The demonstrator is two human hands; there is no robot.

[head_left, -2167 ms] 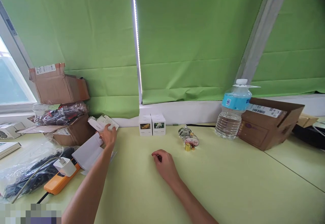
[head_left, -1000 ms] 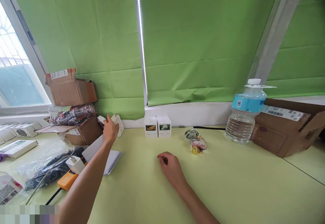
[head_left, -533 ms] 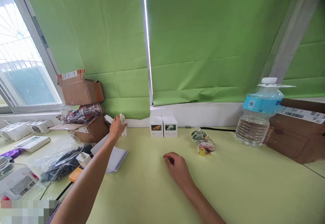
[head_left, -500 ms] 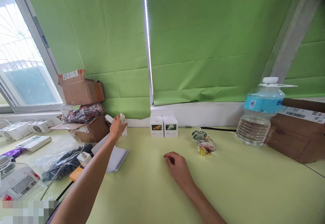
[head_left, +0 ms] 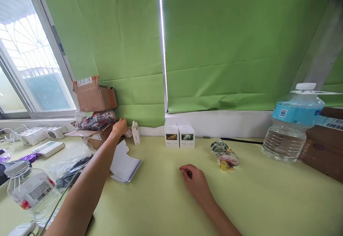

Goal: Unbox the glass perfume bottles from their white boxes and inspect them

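My left hand (head_left: 120,126) reaches to the back left, beside the lower cardboard box (head_left: 109,133). Its fingers are curled, and what they grip is hidden; part of a small pinkish-white box (head_left: 128,133) shows just under it. Right of that hand, and apart from it, a narrow white carton (head_left: 135,133) stands upright with its top flap up. White papers (head_left: 124,164) lie below my left wrist. My right hand (head_left: 195,179) rests on the table in a loose fist with nothing visible in it. Two white boxes with flower pictures (head_left: 179,136) stand side by side behind it.
Clear packets with a gold cap (head_left: 223,164) lie right of centre. A large water bottle (head_left: 288,129) and a brown box (head_left: 321,150) stand at the right. On the left are another bottle (head_left: 33,189), a bagged dark item (head_left: 72,171) and a stacked carton (head_left: 93,96).
My left hand has let go of the narrow white carton and shifted left and down beside the cardboard box. The whole view has swung left. My right hand keeps its loose fist.
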